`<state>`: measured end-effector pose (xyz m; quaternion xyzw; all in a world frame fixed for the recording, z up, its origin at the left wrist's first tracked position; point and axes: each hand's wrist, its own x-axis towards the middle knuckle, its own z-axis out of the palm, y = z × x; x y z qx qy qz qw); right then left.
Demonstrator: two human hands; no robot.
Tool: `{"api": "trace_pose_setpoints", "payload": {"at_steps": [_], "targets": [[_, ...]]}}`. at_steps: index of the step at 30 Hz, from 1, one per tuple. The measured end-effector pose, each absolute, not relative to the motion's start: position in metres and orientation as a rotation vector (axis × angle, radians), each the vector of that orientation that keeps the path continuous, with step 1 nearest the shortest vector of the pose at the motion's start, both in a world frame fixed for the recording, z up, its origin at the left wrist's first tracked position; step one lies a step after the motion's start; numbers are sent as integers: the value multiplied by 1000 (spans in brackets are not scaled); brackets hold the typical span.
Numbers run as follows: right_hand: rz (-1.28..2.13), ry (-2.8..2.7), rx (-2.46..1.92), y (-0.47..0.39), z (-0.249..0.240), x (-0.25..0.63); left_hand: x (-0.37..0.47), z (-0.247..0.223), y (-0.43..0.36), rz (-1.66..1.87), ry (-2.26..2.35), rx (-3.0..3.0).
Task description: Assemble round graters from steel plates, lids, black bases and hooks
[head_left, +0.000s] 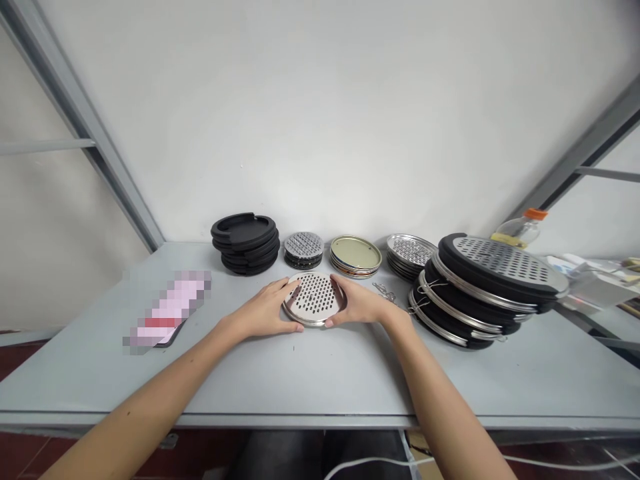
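The perforated metal disc is sitting level between your hands near the middle of the grey table, its holes facing up. You are gripping its rim from both sides. Your left hand is curling around the left edge, fingers reaching along the far side and thumb pointing in along the near rim; your right hand is mirroring it. Both hands are opening only as wide as the disc, and your forearms are slanting in from the lower corners.

Wire clips are lying just beyond your right wrist. Behind the disc, black rings, grey perforated plates, gold-coloured discs and silver-rimmed plates are standing in stacks, left to right. A taller black-and-metal stack is leaning beside your right forearm. Left of you, a phone is showing a pixelated, unreadable screen. Behind the tall stack, an orange-capped bottle is showing something yellow, too small to read.
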<state>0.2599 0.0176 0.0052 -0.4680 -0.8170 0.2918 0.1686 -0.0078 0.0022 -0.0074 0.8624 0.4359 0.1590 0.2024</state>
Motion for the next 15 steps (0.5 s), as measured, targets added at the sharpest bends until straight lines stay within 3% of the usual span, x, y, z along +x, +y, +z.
{"api": "trace_pose_setpoints", "payload": {"at_steps": [15], "targets": [[802,-2339,-1357,16,6,260,-5,-5,-1,368,1283,2471]]}}
